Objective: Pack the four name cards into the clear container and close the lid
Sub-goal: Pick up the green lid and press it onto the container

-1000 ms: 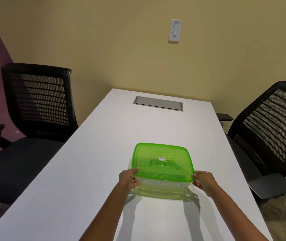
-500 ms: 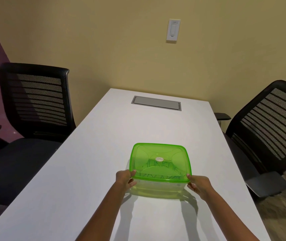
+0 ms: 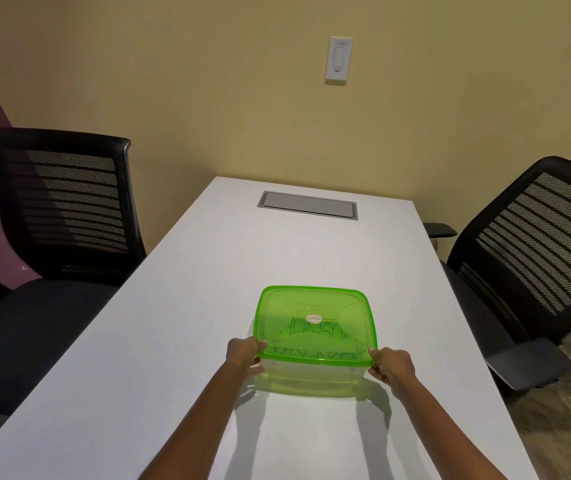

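Note:
A clear container (image 3: 312, 377) stands on the white table (image 3: 180, 306) with a translucent green lid (image 3: 315, 323) lying flat on top of it. Dark lettering of name cards (image 3: 315, 341) shows faintly through the lid; the cards themselves are hard to make out. My left hand (image 3: 244, 353) grips the container's near left corner, thumb on the lid's rim. My right hand (image 3: 391, 367) grips the near right corner the same way.
A black mesh chair (image 3: 59, 216) stands at the table's left side and another black mesh chair (image 3: 533, 258) at its right. A grey cable hatch (image 3: 307, 205) is set into the table's far end. A wall switch (image 3: 339, 60) hangs on the yellow wall.
The lid's near edge has come down level on the container, and both hands have shifted slightly along the near corners. The view has drifted a little.

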The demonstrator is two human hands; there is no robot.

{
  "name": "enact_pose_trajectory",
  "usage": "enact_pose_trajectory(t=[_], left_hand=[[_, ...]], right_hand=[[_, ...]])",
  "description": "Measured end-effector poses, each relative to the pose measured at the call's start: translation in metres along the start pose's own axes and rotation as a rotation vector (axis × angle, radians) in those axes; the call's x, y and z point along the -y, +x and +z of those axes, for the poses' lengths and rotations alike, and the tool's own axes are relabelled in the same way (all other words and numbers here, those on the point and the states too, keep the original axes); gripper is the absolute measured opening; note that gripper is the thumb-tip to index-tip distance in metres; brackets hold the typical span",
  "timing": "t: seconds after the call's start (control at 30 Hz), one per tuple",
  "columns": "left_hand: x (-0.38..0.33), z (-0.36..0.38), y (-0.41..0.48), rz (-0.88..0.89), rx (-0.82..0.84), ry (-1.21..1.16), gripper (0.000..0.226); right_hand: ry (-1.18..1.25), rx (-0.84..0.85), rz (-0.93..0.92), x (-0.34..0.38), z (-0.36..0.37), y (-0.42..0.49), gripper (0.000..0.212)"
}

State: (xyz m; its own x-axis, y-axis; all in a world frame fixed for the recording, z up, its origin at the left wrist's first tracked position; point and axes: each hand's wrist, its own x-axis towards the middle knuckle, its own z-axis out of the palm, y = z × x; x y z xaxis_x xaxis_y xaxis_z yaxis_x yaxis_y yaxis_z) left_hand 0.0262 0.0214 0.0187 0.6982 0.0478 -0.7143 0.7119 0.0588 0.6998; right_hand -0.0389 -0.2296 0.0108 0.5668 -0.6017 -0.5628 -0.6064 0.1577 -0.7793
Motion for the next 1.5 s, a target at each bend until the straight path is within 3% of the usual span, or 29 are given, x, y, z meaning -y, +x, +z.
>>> enact_pose_trajectory(t=[0.07,0.2,0.4,0.6,0.9,1.1,1.5], left_hand=[[-0.003,0.000,0.003,0.046,-0.027,0.103,0.006],[-0.016,0.004,0.011,0.171,-0.113,0.301,0.029],[-0.041,0.018,0.036,0.291,-0.178,0.516,0.040],[-0.064,0.035,0.060,0.328,-0.216,0.595,0.045],[-0.056,0.047,0.078,0.387,-0.301,0.437,0.038],[-0.053,0.048,0.080,0.422,-0.311,0.418,0.038],[-0.057,0.048,0.085,0.351,-0.256,0.271,0.032]], right_hand=[[0.006,0.098,0.011,0.002,-0.007,-0.001,0.030],[-0.028,0.193,-0.023,0.013,-0.013,0.001,0.014],[-0.153,0.140,-0.178,0.046,0.010,0.030,0.032],[-0.200,0.073,-0.171,0.073,0.032,0.071,0.049],[-0.118,0.173,-0.031,0.090,0.039,0.098,0.036],[-0.240,0.157,-0.043,0.087,0.042,0.100,0.031],[-0.209,0.156,-0.048,0.082,0.044,0.104,0.030]])
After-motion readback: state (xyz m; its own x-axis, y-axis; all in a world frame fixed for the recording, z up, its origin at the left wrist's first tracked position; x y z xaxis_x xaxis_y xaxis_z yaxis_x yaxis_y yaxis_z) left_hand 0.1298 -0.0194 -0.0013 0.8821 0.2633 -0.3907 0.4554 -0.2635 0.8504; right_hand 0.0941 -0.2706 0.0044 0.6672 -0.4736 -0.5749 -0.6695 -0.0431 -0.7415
